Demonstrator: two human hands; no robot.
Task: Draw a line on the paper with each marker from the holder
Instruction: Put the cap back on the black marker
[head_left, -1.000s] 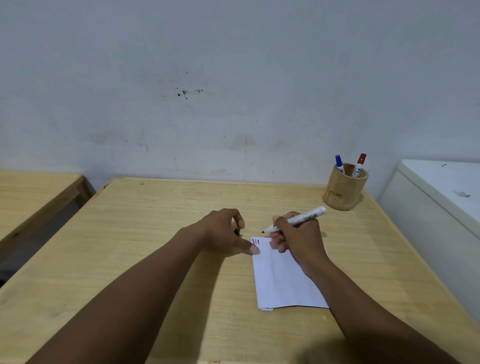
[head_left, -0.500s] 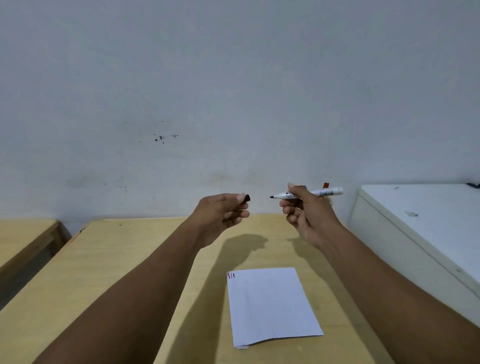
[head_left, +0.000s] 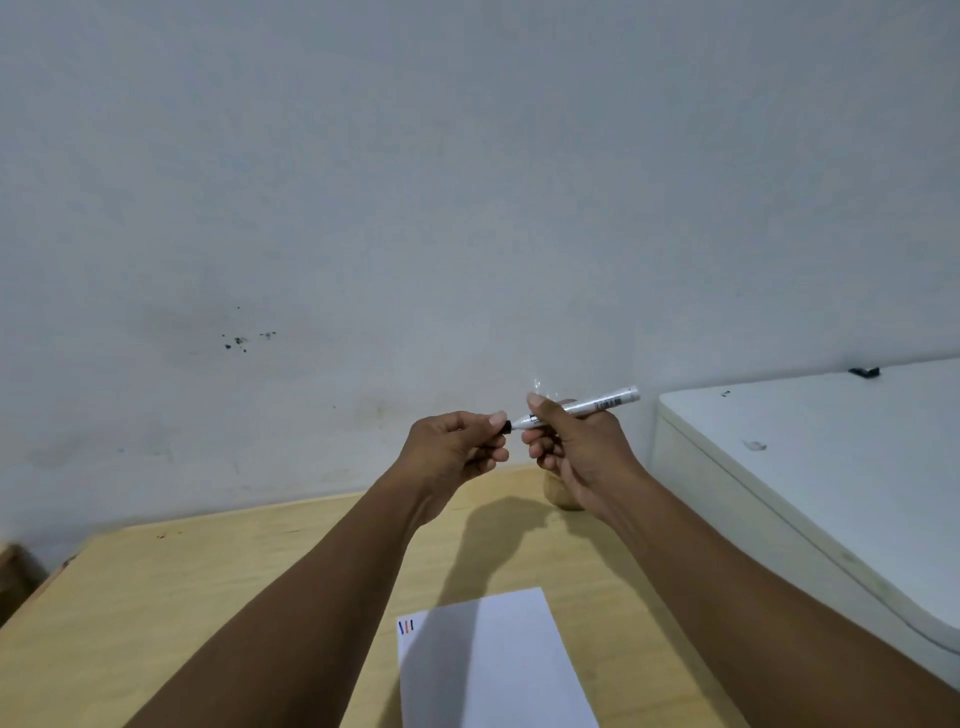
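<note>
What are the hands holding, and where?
Right hand grips the marker near its tip end; left hand pinches the black cap at the tip.

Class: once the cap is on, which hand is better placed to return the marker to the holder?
Probably the right hand: it already grips the marker and hangs directly above the holder. The left hand only pinches the cap.

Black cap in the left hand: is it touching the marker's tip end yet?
Touching. In the head view the black cap, pinched by the left hand, meets the nose of the marker held in the right hand, no gap visible.
</note>
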